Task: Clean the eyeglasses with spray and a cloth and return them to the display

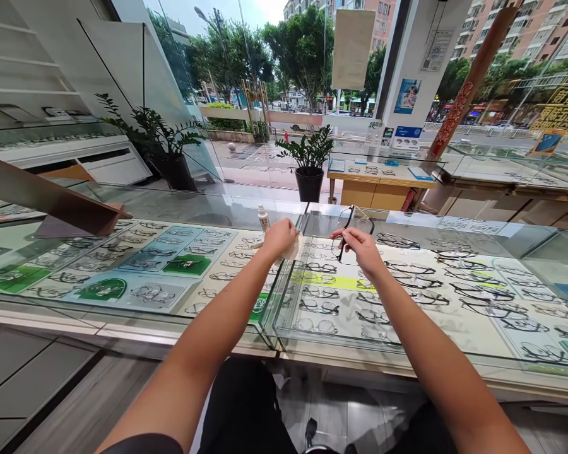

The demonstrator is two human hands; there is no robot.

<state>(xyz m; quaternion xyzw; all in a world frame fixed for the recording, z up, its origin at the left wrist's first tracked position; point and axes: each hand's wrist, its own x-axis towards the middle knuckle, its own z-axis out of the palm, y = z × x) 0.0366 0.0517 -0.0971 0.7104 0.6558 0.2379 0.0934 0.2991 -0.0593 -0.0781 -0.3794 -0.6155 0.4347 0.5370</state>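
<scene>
My right hand point(362, 251) pinches a pair of dark-framed eyeglasses point(344, 234) above the glass counter, with the frame turned upright and one temple arm spreading to the right. My left hand point(279, 239) is closed, back of the hand toward me, low over the counter near the seam between two cases. A pale patch shows under its right side; whether that is a cloth or a reflection I cannot tell. Just behind its fingers stands a small white bottle point(264, 217) with print on it. The left fingertips are hidden.
Beneath the glass top point(227, 211), rows of eyeglasses point(317, 307) lie on display. A brown slanted board point(76, 202) juts in from the left. Potted plants point(309, 183) stand beyond the counter, before a window. A wooden display table point(378, 183) is farther right.
</scene>
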